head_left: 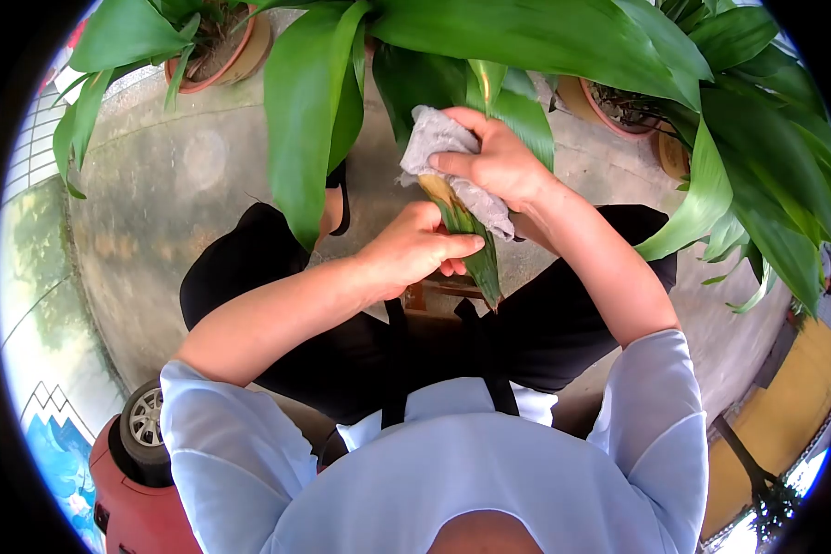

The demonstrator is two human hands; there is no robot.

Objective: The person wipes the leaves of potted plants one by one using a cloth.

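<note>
A long green leaf (pixel 478 262) with a yellow-brown dried patch hangs down in front of me, its tip pointing toward my lap. Near its lower part, my left hand (pixel 422 247) pinches it between thumb and fingers. Higher up, my right hand (pixel 499 159) grips a crumpled grey cloth (pixel 439 138), which is folded against the leaf. Part of the leaf is hidden under the cloth. Other broad leaves (pixel 312 120) of the plant hang around both hands.
Potted plants stand at the back left in a terracotta pot (pixel 235 65) and at the back right in another pot (pixel 609 111). A red car (pixel 134 503) is at lower left. Concrete floor (pixel 157 203) lies beneath. Large leaves (pixel 766 157) overhang the right side.
</note>
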